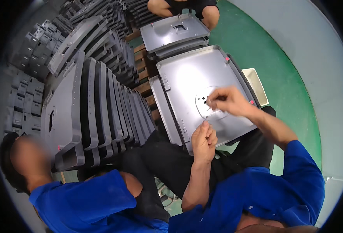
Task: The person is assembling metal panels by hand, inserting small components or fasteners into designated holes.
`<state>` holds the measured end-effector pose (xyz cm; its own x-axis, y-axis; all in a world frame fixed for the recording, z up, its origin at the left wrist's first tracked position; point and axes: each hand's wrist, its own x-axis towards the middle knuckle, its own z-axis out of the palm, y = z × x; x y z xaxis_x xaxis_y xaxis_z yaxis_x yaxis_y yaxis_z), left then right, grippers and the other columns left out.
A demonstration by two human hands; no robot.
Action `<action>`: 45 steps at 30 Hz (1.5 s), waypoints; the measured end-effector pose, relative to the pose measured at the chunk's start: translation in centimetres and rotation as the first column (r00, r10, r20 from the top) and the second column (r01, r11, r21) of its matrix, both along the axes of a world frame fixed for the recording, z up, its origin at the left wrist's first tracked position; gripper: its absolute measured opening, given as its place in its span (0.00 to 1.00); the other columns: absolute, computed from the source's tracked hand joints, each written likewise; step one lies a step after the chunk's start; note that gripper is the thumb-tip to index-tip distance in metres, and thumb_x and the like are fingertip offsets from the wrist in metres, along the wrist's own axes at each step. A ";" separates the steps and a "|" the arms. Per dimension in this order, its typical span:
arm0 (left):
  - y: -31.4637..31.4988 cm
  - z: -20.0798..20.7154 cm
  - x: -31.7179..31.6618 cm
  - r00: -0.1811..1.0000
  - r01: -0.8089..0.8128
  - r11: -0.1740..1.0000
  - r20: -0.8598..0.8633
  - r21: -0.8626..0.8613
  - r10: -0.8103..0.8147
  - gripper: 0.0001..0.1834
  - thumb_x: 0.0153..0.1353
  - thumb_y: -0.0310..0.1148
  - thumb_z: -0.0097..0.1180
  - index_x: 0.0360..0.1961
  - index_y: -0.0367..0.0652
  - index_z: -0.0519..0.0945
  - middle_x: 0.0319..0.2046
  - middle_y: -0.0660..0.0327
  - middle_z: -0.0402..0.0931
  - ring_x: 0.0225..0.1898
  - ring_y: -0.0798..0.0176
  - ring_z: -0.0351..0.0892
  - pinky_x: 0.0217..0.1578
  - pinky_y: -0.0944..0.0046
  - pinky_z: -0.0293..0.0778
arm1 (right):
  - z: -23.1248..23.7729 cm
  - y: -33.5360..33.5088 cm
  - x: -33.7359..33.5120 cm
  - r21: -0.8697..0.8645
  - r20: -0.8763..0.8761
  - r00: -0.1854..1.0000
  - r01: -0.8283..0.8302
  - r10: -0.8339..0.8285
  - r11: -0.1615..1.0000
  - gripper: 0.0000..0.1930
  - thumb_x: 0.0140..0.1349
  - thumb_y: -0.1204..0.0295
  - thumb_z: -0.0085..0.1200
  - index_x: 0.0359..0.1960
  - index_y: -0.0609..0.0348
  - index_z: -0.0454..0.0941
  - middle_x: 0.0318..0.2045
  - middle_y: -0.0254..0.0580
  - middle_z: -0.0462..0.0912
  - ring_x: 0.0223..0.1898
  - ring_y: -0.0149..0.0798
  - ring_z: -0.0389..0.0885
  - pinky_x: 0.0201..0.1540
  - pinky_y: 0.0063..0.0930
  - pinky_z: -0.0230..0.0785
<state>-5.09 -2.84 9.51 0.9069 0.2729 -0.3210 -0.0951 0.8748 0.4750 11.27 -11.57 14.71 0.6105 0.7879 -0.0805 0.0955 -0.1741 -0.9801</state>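
Observation:
In front of me lies a grey sheet-metal panel (183, 77) with raised edges, a round raised outline with holes near its middle and red plugs by its right side. My right hand (230, 101) hovers over the holes, thumb and fingers pinched together and slightly blurred. Whatever it may hold is too small to make out. Closer to me, over the panel's near edge, my left hand (205, 143) is closed with its thumb pointing up. Its curled fingers hide anything inside.
Many similar panels (97, 101) stand on edge in a row to the left. A second panel stack (175, 33) lies ahead, with a person's knees (210, 17) behind it. A cream bin (255, 85) sits right. Another person in blue (82, 198) sits close at my left.

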 end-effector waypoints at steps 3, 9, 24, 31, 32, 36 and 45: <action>-0.2 0.2 0.4 1.000 -0.005 0.999 -0.026 -0.042 0.004 0.15 0.70 0.41 0.49 0.31 0.41 0.71 0.21 0.70 0.59 0.18 0.76 0.55 0.15 0.75 0.49 | -1.4 4.4 3.8 -0.010 0.060 0.994 0.091 -0.090 0.996 0.10 0.56 0.72 0.59 0.36 0.65 0.82 0.24 0.36 0.83 0.24 0.24 0.78 0.22 0.20 0.68; -0.6 -0.8 0.6 1.000 -0.029 0.999 -0.013 -0.041 0.028 0.14 0.69 0.40 0.50 0.31 0.41 0.73 0.21 0.69 0.60 0.18 0.76 0.55 0.15 0.76 0.50 | -7.0 13.8 9.0 -0.003 0.234 0.959 0.168 -0.162 0.986 0.11 0.56 0.72 0.59 0.39 0.64 0.83 0.27 0.43 0.85 0.27 0.30 0.83 0.28 0.24 0.73; -0.1 -1.0 0.2 0.998 -0.055 0.994 -0.008 -0.091 0.054 0.12 0.68 0.37 0.53 0.31 0.39 0.76 0.20 0.69 0.60 0.18 0.76 0.57 0.16 0.75 0.52 | -11.4 21.4 10.1 -0.178 0.367 0.928 0.140 -0.066 0.974 0.12 0.56 0.72 0.57 0.40 0.64 0.84 0.33 0.51 0.86 0.34 0.40 0.85 0.43 0.29 0.76; 0.0 -0.8 0.1 0.997 -0.079 0.991 -0.024 -0.110 0.077 0.13 0.67 0.38 0.55 0.31 0.39 0.76 0.16 0.70 0.61 0.16 0.77 0.55 0.16 0.75 0.50 | -10.9 21.5 9.8 -0.170 0.514 0.858 0.104 -0.002 0.980 0.13 0.55 0.72 0.57 0.40 0.64 0.84 0.34 0.51 0.86 0.35 0.41 0.85 0.44 0.28 0.76; 0.0 -0.6 0.2 0.996 -0.089 0.989 -0.035 -0.120 0.085 0.13 0.67 0.38 0.55 0.31 0.39 0.76 0.14 0.71 0.61 0.16 0.78 0.55 0.16 0.74 0.49 | -10.8 21.5 9.8 -0.182 0.462 0.887 0.112 -0.016 0.977 0.13 0.55 0.72 0.57 0.40 0.64 0.84 0.34 0.51 0.86 0.35 0.41 0.85 0.44 0.28 0.77; 0.0 -0.5 0.1 0.996 -0.088 0.990 -0.038 -0.108 0.085 0.13 0.67 0.39 0.55 0.31 0.39 0.76 0.13 0.71 0.61 0.15 0.78 0.54 0.16 0.74 0.49 | -10.8 21.3 10.1 -0.197 0.372 0.928 0.121 -0.040 0.973 0.13 0.55 0.72 0.57 0.40 0.65 0.84 0.34 0.51 0.86 0.35 0.41 0.85 0.43 0.28 0.77; -0.3 -0.7 0.3 0.997 -0.079 0.992 -0.030 -0.099 0.076 0.13 0.67 0.39 0.55 0.31 0.40 0.77 0.13 0.71 0.61 0.15 0.78 0.54 0.16 0.74 0.48 | -10.9 21.2 10.1 -0.183 0.510 0.859 0.058 0.045 0.981 0.12 0.57 0.74 0.56 0.41 0.65 0.84 0.34 0.52 0.86 0.35 0.43 0.85 0.44 0.31 0.77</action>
<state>-4.76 -3.12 8.79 0.8752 0.3074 -0.3735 -0.1530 0.9084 0.3891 21.37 9.60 3.78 0.6108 0.7855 0.0996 0.5705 -0.3493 -0.7433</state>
